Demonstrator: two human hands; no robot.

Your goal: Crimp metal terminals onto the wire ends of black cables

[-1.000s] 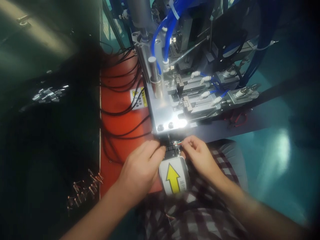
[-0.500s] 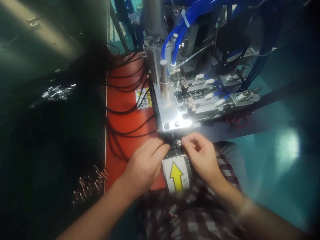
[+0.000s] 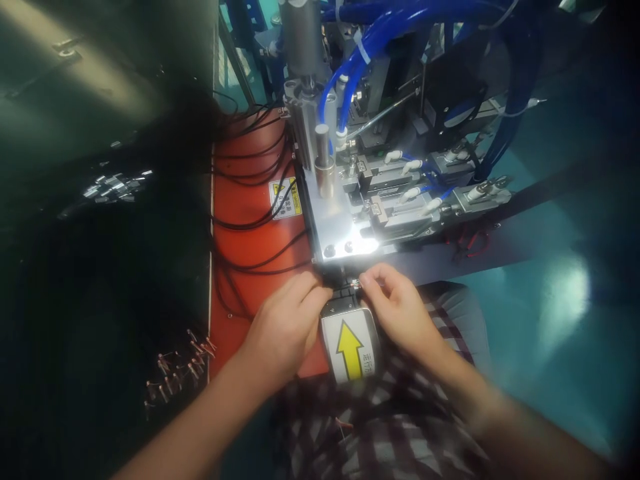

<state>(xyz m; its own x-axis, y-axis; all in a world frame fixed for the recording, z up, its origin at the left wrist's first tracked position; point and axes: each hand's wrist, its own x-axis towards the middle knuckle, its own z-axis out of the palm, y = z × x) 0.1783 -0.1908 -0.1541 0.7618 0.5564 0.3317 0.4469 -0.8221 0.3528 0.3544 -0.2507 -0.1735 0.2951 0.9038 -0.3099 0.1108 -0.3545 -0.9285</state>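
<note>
My left hand [image 3: 285, 323] is closed in a pinch on a thin black cable at the front edge of a metal machine [image 3: 345, 220]. Just to its right, my right hand [image 3: 400, 307] pinches the cable's small tip [image 3: 356, 285], where fine coloured wires show, over a small black fixture [image 3: 345, 293]. Both hands meet above a white plate with a yellow arrow [image 3: 350, 345] that points toward the machine.
Black cables [image 3: 255, 200] loop over an orange surface [image 3: 240, 247] bearing a yellow warning label [image 3: 284, 197]. Blue air hoses [image 3: 370, 33] and pneumatic cylinders crowd the machine. Small metal parts [image 3: 177, 370] lie at the lower left. A plaid garment [image 3: 380, 427] lies below.
The view has shifted slightly. My right hand has closed in on the fixture with the cable tip, and both hands have kept their pinch.
</note>
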